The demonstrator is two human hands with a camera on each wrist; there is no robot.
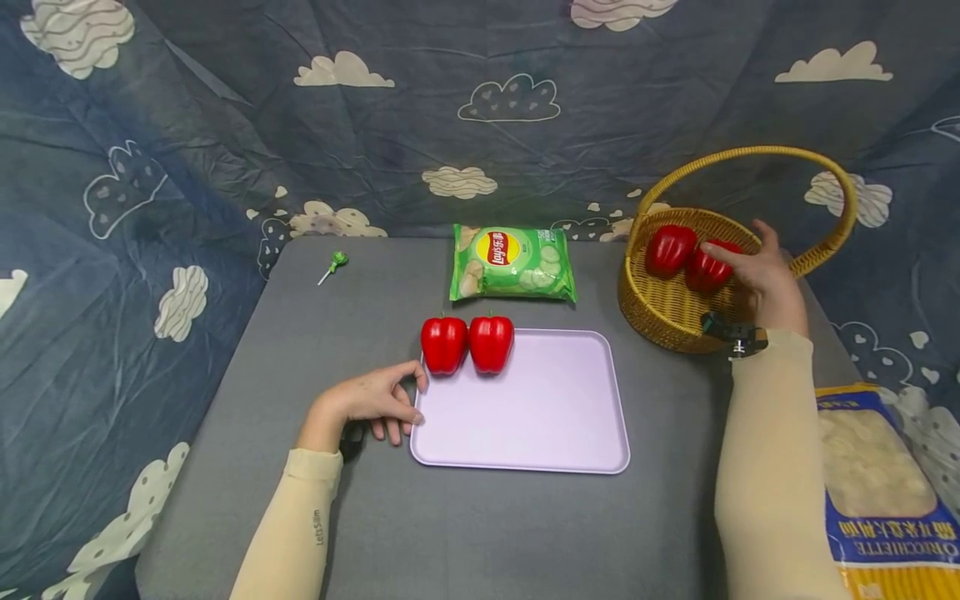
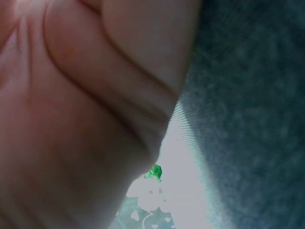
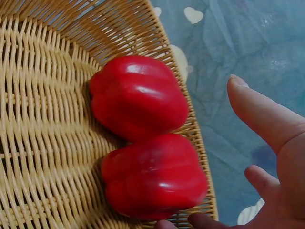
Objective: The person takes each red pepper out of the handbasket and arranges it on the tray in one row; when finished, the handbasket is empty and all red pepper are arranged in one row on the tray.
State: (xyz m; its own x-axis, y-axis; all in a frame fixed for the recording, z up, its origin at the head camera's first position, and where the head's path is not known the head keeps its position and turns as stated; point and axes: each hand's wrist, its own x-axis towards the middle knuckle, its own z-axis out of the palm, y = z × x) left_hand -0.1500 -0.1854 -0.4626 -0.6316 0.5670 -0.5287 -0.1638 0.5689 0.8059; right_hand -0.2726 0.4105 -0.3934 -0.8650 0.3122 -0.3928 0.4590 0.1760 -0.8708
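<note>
Two red bell peppers [image 1: 444, 345] stand side by side at the upper left of a pale lilac tray [image 1: 517, 421]. At the tray's left rim, my left hand [image 1: 378, 398] touches the edge with loosely bent fingers; mostly its palm shows in the left wrist view. Over the right side of a wicker basket [image 1: 660, 321], my right hand [image 1: 761, 271] spreads its thumb and fingers. Inside the basket, two more red peppers [image 3: 138, 98] lie against each other. The right thumb stands apart from them in the right wrist view, while fingertips are close to the lower pepper [image 3: 155, 176].
A green bag of chips [image 1: 513, 263] lies behind the tray. A green-wrapped lollipop [image 1: 337, 260] is at the table's back left. The basket's tall handle [image 1: 750, 152] arches upward. A blue and yellow pasta bag [image 1: 885, 492] lies right of the right forearm.
</note>
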